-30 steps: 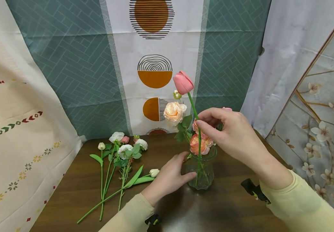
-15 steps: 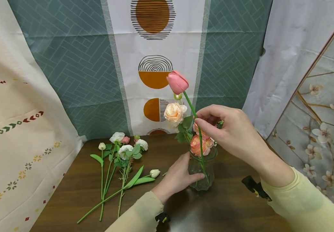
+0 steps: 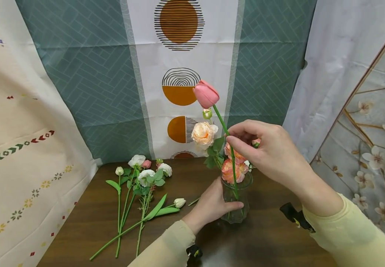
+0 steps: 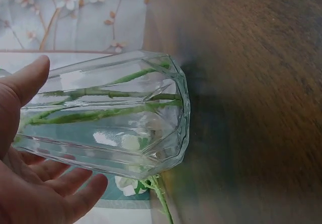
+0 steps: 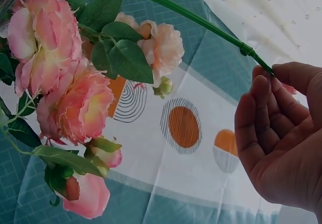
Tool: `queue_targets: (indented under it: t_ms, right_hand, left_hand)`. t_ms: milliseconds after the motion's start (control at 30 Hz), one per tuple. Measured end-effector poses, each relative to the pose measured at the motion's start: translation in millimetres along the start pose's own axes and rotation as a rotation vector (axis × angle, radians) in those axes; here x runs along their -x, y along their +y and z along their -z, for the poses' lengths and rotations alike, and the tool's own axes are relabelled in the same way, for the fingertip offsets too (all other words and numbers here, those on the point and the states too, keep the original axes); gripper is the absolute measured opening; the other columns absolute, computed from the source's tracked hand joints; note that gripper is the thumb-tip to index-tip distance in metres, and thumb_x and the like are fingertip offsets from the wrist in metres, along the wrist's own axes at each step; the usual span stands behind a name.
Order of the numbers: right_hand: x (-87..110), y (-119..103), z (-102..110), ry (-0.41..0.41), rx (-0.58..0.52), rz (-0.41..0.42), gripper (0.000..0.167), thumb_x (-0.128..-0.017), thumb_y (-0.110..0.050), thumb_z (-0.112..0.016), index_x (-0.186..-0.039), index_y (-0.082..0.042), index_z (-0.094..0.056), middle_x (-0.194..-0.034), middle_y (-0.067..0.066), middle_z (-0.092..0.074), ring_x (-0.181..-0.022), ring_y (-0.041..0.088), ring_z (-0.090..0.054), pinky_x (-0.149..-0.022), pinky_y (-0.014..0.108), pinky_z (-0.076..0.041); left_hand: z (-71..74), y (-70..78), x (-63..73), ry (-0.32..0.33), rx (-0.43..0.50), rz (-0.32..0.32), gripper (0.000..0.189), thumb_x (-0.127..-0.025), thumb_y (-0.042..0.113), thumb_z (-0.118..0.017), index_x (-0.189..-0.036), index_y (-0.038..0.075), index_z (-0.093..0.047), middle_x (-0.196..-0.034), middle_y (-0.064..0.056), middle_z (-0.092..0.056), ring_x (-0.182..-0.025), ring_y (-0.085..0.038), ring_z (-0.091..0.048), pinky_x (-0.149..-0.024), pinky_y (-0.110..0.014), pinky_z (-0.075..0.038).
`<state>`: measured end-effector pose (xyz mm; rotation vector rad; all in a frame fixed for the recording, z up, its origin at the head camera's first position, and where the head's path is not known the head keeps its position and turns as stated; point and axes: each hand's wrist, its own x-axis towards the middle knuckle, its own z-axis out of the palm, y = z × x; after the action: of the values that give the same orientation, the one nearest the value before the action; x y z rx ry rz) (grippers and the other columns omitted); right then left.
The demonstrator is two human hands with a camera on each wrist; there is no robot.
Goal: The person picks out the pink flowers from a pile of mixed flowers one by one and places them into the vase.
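Note:
My right hand (image 3: 269, 150) pinches the green stem of a pink tulip (image 3: 206, 94) between thumb and fingertips. The tulip leans left, its stem's lower end inside the mouth of a clear glass vase (image 3: 236, 213). My left hand (image 3: 209, 205) holds that vase at its side, thumb across the front and fingers behind. Through the ribbed glass, several green stems (image 4: 100, 114) show in the left wrist view. Standing in the vase are pink-orange flowers (image 3: 233, 170) and a cream rose (image 3: 204, 134). The right wrist view shows the pinched stem (image 5: 201, 22) slanting past the pink blooms (image 5: 80, 100).
Left on the brown table (image 3: 165, 244) lie white flowers (image 3: 145, 178) with a small pink bloom, and long-stemmed white tulips (image 3: 180, 203), one crossing the other stems. Patterned cloths (image 3: 89, 92) hang behind and at both sides. A short stem end shows beside my left hand.
The tulip has gone slightly left and its stem reaches into the vase. My left hand has moved right, closing round the vase. The whole view has shifted a little.

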<state>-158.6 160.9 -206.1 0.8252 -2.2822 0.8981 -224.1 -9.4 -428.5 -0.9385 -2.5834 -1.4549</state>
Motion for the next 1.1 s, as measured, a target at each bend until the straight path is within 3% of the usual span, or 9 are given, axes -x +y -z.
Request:
queue_targets:
  t_ms: [300, 567, 933, 1100]
  right_hand:
    - [-3.3, -1.8, 2.2, 0.032, -0.008, 0.040, 0.010, -0.102, -0.012, -0.082, -0.109, -0.019, -0.085, -0.089, -0.011, -0.073, -0.080, 0.008, -0.065, -0.074, 0.022, -0.051]
    - [-6.9, -5.2, 7.9, 0.057, -0.012, 0.054, 0.010, -0.102, -0.014, -0.082, -0.110, -0.019, -0.085, -0.090, -0.010, -0.073, -0.080, 0.009, -0.063, -0.074, 0.022, -0.049]
    - [-12.8, -10.1, 14.4, 0.097, -0.006, 0.093, 0.013, -0.101, -0.009, -0.082, -0.110, -0.017, -0.085, -0.088, -0.010, -0.072, -0.079, 0.008, -0.063, -0.072, 0.021, -0.048]
    - [-13.1, -8.5, 12.8, 0.099, 0.018, 0.071, 0.011, -0.101, -0.013, -0.083, -0.111, -0.018, -0.085, -0.089, -0.009, -0.073, -0.079, 0.008, -0.063, -0.072, 0.021, -0.047]
  left_hand:
    - [-3.4, 1.5, -0.9, 0.016, 0.014, 0.080, 0.103, -0.091, 0.028, -0.096, -0.170, 0.027, -0.031, -0.166, 0.005, -0.048, -0.151, -0.016, -0.049, -0.121, -0.050, -0.044]
    - [-3.1, 2.5, -1.7, 0.024, -0.085, 0.076, 0.102, -0.091, 0.034, -0.095, -0.170, 0.026, -0.031, -0.164, 0.004, -0.052, -0.148, -0.018, -0.054, -0.117, -0.050, -0.049]
    - [-2.7, 2.9, -0.2, 0.021, -0.118, 0.071, 0.100, -0.092, 0.037, -0.094, -0.170, 0.023, -0.032, -0.164, 0.002, -0.053, -0.147, -0.018, -0.055, -0.115, -0.049, -0.051]
    - [-1.9, 3.1, -0.5, 0.019, -0.123, 0.067, 0.100, -0.092, 0.037, -0.093, -0.170, 0.024, -0.032, -0.164, 0.003, -0.052, -0.147, -0.018, -0.055, -0.115, -0.049, -0.051]
